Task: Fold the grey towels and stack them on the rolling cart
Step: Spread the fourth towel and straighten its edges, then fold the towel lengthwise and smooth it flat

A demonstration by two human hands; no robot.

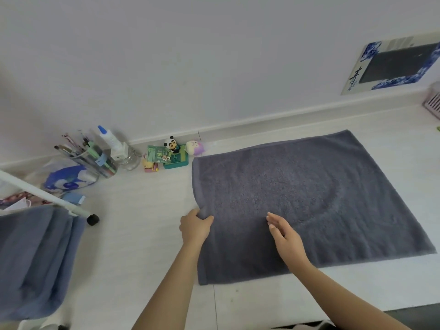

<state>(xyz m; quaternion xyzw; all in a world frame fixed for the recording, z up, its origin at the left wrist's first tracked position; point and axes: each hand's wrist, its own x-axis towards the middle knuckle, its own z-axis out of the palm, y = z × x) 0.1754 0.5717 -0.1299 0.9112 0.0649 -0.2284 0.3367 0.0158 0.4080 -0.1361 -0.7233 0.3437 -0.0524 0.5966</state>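
Observation:
A grey towel (pixel 309 198) lies spread flat on the white table (pixel 133 234), folded once so its left edge is a doubled fold. My left hand (pixel 195 226) grips that left edge, thumb on top of the cloth. My right hand (pixel 284 234) hovers flat with straight fingers over the towel's near middle, holding nothing. At the left, another grey towel (pixel 33 263) lies bunched on the rolling cart, whose white frame bar (pixel 45 194) and black caster (pixel 92 219) show above it.
Along the wall stand a clear jar of pens and brushes (pixel 95 158), a glue bottle (pixel 109 139), a glass jar (pixel 129 160), a panda figure on a green box (pixel 172 152) and a small plush toy (pixel 195 147). A blue-framed board (pixel 397 65) leans at the back right.

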